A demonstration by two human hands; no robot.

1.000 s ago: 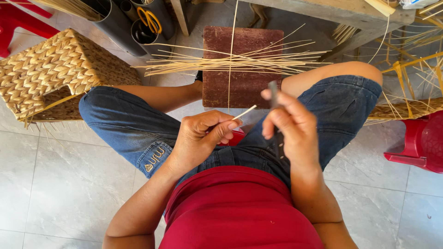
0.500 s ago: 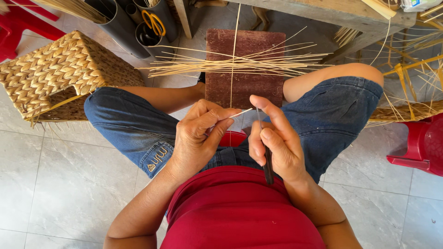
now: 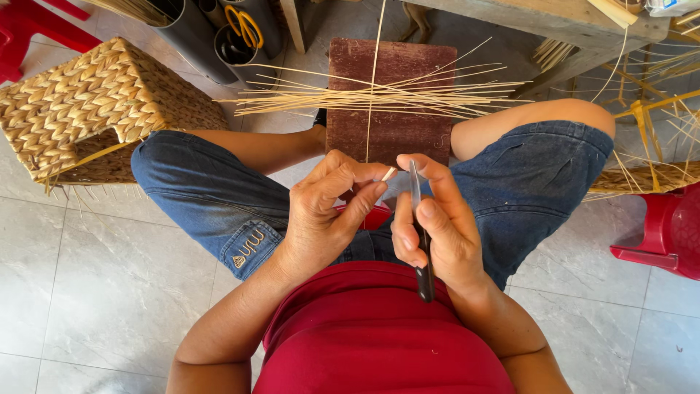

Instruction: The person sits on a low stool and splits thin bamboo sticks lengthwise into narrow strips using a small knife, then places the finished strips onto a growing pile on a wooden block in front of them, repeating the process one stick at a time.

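Left hand [image 3: 328,211] is closed, pinching the near end of a long thin bamboo strip [image 3: 373,87] that runs straight away over a dark red block [image 3: 394,117]. Right hand [image 3: 430,219] is closed around a dark-handled knife [image 3: 421,241], blade tip beside the strip's end. Loose strips [image 3: 364,98] lie crosswise on the block. Grey tubes [image 3: 219,33] upper left; one holds orange-handled scissors [image 3: 244,25]. An upturned woven basket [image 3: 95,109] sits at left. A white package [image 3: 671,6] lies at the top right corner, contents unclear.
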